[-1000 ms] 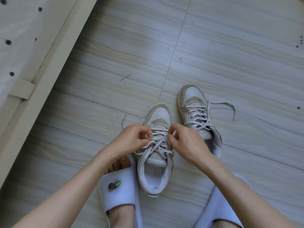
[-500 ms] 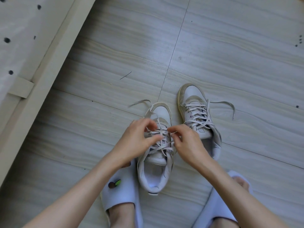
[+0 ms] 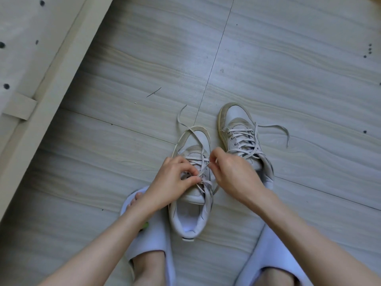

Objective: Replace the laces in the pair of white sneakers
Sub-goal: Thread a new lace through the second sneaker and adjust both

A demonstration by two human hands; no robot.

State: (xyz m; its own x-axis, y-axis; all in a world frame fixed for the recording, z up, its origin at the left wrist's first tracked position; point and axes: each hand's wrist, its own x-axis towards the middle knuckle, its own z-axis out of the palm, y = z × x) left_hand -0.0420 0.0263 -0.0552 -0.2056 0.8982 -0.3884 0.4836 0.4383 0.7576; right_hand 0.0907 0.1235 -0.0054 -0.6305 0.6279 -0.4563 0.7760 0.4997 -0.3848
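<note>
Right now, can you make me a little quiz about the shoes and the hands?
1. True or false: both hands, left and right, are at the near sneaker.
2. Which sneaker has a lace end trailing off to the right across the floor? A) the near one B) the far one C) neither
3. Fill in: the person's feet are in pale ____.

Key
1. True: both pinch its lace.
2. B
3. slippers
</note>
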